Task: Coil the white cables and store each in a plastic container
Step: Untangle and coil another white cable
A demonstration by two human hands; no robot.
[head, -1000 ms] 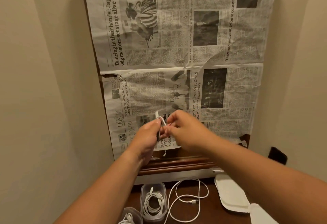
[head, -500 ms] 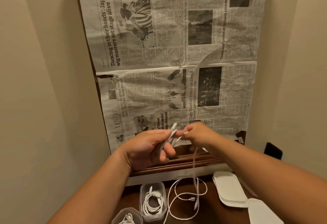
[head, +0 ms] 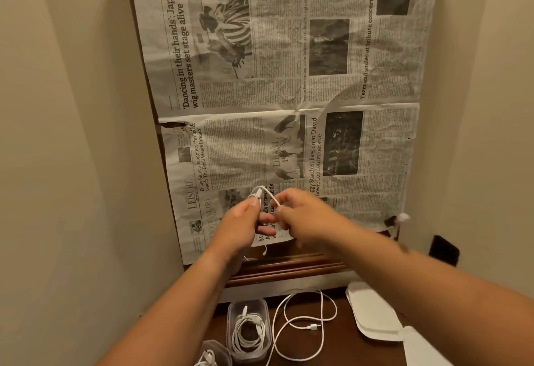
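1. Your left hand (head: pixel 239 222) is raised in front of the newspaper (head: pixel 289 77). Its fingers curl round a white cable (head: pixel 267 196), and the plug end pokes up past the thumb.
2. Your right hand (head: pixel 306 215), blurred, pinches the same cable just beside the left.
3. Below on the bench (head: pixel 332 351), a clear container (head: pixel 230 323) holds a coiled cable (head: pixel 248 335). A second container (head: pixel 216 347) sits at the frame's edge.
4. A loose cable (head: pixel 303 297) lies looped beside them, with white lids (head: pixel 372 313) to its right.

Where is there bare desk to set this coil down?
Bare desk shows between the loose cable and the white lids, toward the near edge. Left is crowded: rectangular container and second container, both holding coils, sit close beside the cable's loop.
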